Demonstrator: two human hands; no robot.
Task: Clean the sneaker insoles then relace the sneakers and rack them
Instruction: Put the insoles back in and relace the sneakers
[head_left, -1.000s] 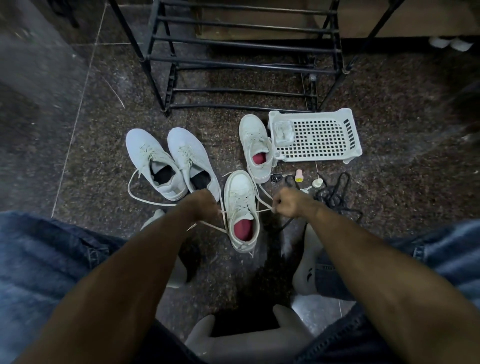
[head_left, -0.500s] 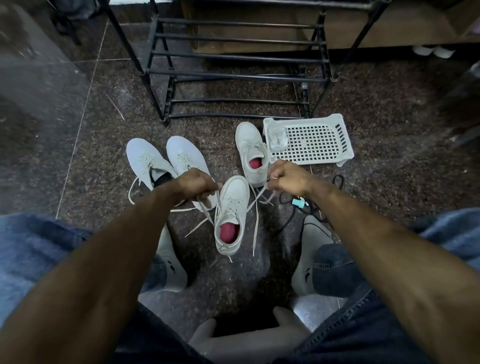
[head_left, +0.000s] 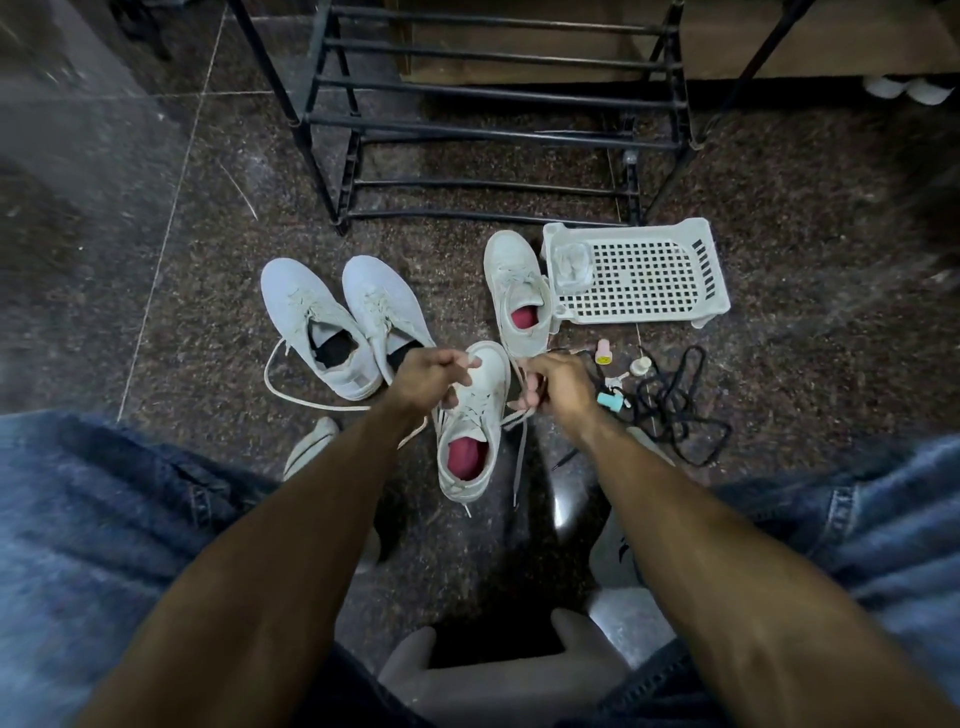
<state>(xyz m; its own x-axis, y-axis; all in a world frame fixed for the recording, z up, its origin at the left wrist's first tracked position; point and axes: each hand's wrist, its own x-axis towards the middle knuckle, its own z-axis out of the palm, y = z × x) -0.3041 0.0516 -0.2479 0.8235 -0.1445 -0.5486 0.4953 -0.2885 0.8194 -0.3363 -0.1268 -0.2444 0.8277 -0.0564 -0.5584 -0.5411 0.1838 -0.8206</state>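
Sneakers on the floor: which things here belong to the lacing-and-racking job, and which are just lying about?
Job:
- near red-insole sneaker, laces held by left hand and right hand
- far red-insole sneaker
- dark-insole pair
- shoe rack

Lying about:
- white plastic basket
- black cord
- small bottles

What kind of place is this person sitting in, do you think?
Probably a home entryway or a shoe corner of a room. A black metal shoe rack stands on a polished speckled stone floor, four white sneakers lie before it, and both hands pull laces on one.
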